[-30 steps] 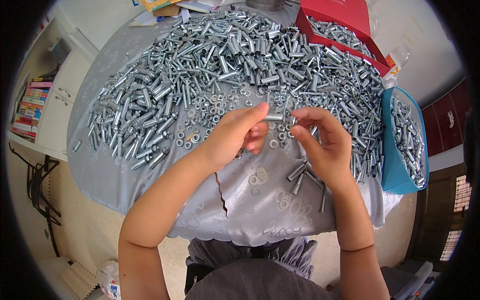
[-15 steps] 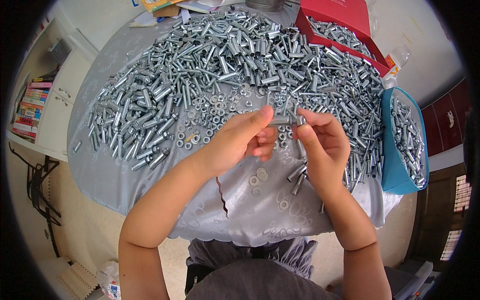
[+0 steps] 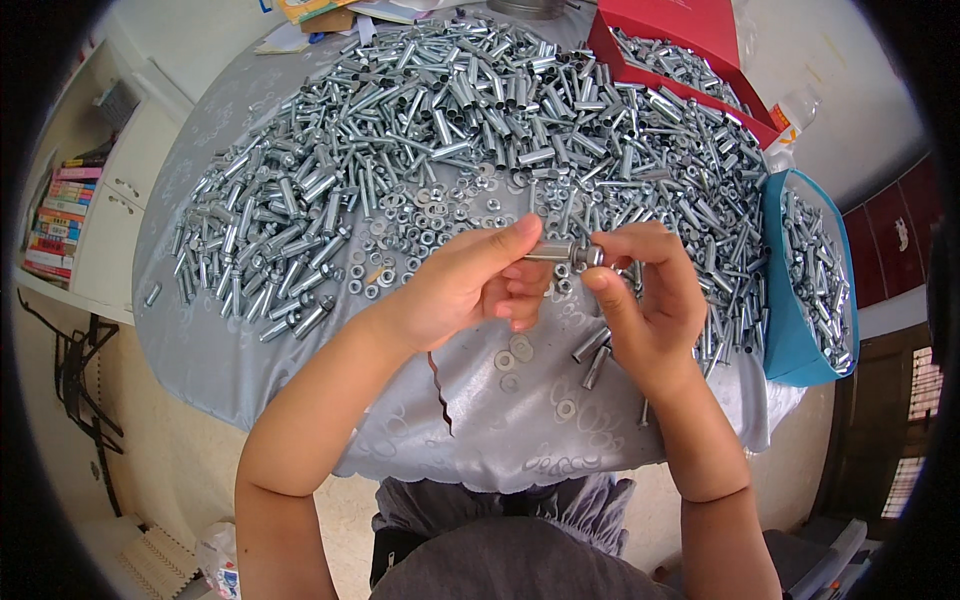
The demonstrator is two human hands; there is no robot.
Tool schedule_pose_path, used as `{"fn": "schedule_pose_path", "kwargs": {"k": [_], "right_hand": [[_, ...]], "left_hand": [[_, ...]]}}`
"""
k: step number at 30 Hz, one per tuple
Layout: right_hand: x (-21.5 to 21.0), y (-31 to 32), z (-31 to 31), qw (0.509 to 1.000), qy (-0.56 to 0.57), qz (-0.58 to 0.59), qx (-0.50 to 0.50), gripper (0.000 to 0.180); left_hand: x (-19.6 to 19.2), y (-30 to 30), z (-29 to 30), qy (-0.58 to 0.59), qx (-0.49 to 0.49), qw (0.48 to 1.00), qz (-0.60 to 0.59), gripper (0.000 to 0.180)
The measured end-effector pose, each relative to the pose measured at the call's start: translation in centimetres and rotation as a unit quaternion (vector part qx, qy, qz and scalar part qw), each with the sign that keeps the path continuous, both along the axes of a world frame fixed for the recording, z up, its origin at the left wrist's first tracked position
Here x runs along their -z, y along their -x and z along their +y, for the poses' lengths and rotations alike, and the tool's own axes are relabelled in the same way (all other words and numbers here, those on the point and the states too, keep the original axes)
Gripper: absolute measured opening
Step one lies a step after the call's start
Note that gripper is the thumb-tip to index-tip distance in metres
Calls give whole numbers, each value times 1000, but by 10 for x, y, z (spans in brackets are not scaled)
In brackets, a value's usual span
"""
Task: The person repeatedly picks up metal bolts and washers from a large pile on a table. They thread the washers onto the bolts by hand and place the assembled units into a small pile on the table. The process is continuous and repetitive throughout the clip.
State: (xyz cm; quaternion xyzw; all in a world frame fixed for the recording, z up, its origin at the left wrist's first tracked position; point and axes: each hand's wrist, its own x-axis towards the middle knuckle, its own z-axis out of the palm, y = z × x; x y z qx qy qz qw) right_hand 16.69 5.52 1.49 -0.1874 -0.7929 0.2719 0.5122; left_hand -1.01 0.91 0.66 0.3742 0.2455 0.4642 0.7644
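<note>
A metal tube [image 3: 550, 251] is held over the middle of the table [image 3: 380, 440]. Its left end is gripped by the left hand [image 3: 455, 280], between the thumb and the bent fingers. A small nut [image 3: 595, 256] sits at the tube's right end. It is pinched by the thumb and a finger of the right hand [image 3: 655, 300]. The tube is held lying flat, pointing from side to side.

A big pile of shiny tubes and bolts [image 3: 450, 100] is spread over the far half of the table. Many little rings and nuts [image 3: 425, 222] are scattered at the table's middle, just past the hands. A few flat rings [image 3: 521, 348] are seen nearer the table's front edge. Some loose tubes [image 3: 597, 367] are partly hidden by the right hand.

A red box [image 3: 762, 132] is seen at the table's far right, filled with metal parts. A blue box [image 3: 795, 372], also filled, is seen at the table's right edge. Books [image 3: 65, 215] are kept on a shelf left of the table.
</note>
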Motion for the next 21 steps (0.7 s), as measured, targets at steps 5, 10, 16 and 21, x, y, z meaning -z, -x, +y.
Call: {"fn": "schedule_pose_path", "kwargs": {"k": [5, 10, 16, 21], "right_hand": [[-1, 0, -4, 995, 97, -22, -8, 14], [-10, -3, -6, 909, 406, -30, -85, 21], [-13, -7, 3, 761, 628, -25, -162, 32], [-13, -3, 0, 765, 632, -5, -122, 32]], "left_hand": [[-2, -3, -2, -36, -70, 989, 125, 44], [-4, -2, -6, -116, -136, 951, 251, 42], [-5, -4, -11, -84, -123, 957, 250, 36], [-6, -4, -7, -79, -99, 968, 219, 38]]}}
